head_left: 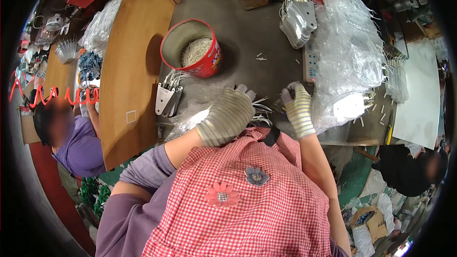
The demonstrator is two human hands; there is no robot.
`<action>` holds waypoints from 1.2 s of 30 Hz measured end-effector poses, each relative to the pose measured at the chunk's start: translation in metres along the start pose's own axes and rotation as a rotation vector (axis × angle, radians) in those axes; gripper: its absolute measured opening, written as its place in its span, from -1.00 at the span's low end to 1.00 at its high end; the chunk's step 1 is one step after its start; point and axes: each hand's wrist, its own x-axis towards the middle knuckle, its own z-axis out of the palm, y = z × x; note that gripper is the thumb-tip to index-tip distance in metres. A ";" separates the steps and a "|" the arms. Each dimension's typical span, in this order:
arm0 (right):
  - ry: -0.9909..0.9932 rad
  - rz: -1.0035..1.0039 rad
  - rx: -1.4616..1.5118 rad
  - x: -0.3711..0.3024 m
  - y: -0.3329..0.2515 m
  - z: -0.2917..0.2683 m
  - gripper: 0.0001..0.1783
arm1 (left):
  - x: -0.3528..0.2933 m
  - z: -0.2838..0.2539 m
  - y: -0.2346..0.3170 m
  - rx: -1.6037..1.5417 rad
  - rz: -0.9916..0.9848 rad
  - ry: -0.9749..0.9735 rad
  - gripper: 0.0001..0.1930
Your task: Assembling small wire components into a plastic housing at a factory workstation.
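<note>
Worktop [247, 24]: dark grey surface, seen from above on my head camera.

Left hand [227, 114]: striped knit glove, at the near edge of the worktop, fingers curled down over a bunch of thin white wires [262, 107]. I read it as closed on them, though the glove hides the fingertips.

Right hand [297, 107]: same kind of glove, just beside the left, fingers bent inward at the other end of the wires. I cannot tell whether it pinches them or only touches them.

Clear plastic bag [188, 119]: crumpled, under and to the left of the left hand, at the near edge.

Metal plates [166, 97]: small fanned set with white leads, left of the left hand, near the worktop's left edge.

Red round tin [193, 47]: open, holding short white pieces; stands beyond the metal plates, toward the far left.

Stack of metal plates [299, 21]: larger, toward the far edge, right of centre.

Heap of clear bags [350, 62]: fills the right side of the worktop, just beside the right hand.

White power strip [312, 62]: lies between the stack and the heap.

Wooden board [133, 66]: curved, along the worktop's left edge.

Two other people: one at lower left beyond the board, one at lower right.
</note>
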 end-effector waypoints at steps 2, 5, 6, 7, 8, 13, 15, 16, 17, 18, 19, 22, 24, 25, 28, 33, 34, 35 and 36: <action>-0.106 0.327 0.661 -0.012 -0.033 -0.027 -0.87 | 0.001 -0.003 -0.006 -0.080 0.022 0.021 -0.80; -0.159 0.392 0.855 -0.032 -0.051 -0.055 -0.91 | -0.007 -0.001 -0.016 -0.337 0.017 0.166 -0.83; -0.178 0.398 0.909 -0.038 -0.050 -0.058 -0.92 | -0.009 0.000 -0.016 -0.523 -0.028 0.293 -0.84; -0.173 0.401 0.910 -0.043 -0.052 -0.058 -0.92 | -0.010 0.004 -0.014 -0.523 -0.023 0.290 -0.84; -0.201 0.390 0.952 -0.046 -0.057 -0.059 -0.91 | -0.010 0.010 -0.011 -0.630 -0.056 0.383 -0.85; -0.286 0.217 0.785 -0.051 -0.074 -0.056 -0.83 | -0.006 0.021 -0.004 -0.847 -0.030 0.541 -0.87; -0.277 0.264 0.771 -0.050 -0.079 -0.055 -0.82 | -0.007 0.025 -0.004 -0.889 -0.020 0.472 -0.84; -0.297 0.226 0.680 -0.046 -0.083 -0.057 -0.83 | -0.007 0.023 -0.005 -0.889 -0.021 0.473 -0.84; -0.317 0.187 0.589 -0.044 -0.085 -0.058 -0.83 | -0.007 0.020 -0.005 -0.845 -0.022 0.413 -0.83; -0.325 0.157 0.591 -0.044 -0.084 -0.058 -0.83 | -0.007 0.017 -0.006 -0.801 -0.023 0.354 -0.82; -0.326 0.156 0.589 -0.044 -0.086 -0.058 -0.83 | -0.007 0.020 -0.005 -0.802 -0.024 0.356 -0.82; -0.340 0.128 0.573 -0.044 -0.094 -0.061 -0.83 | -0.005 0.028 -0.003 -0.743 -0.003 0.458 -0.80; -0.296 0.109 0.504 -0.045 -0.100 -0.062 -0.86 | -0.004 0.028 -0.004 -0.729 0.027 0.483 -0.85; -0.297 0.108 0.503 -0.047 -0.097 -0.059 -0.86 | -0.004 0.027 -0.003 -0.729 0.026 0.484 -0.85; -0.276 0.366 0.799 -0.056 -0.089 -0.053 -0.92 | -0.003 0.025 -0.002 -0.769 -0.014 0.395 -0.85; -0.032 0.149 0.693 -0.057 -0.077 -0.054 -0.89 | -0.005 0.026 -0.002 -0.780 -0.058 0.374 -0.80; -0.101 0.121 0.577 -0.053 -0.084 -0.061 -0.85 | -0.007 0.028 -0.004 -0.767 -0.079 0.373 -0.80; -0.169 0.089 0.460 -0.050 -0.091 -0.070 -0.81 | -0.005 0.030 -0.003 -0.783 -0.049 0.381 -0.81; -0.115 -0.207 0.246 -0.048 -0.083 -0.069 -0.72 | -0.003 0.030 -0.002 -0.800 -0.011 0.387 -0.81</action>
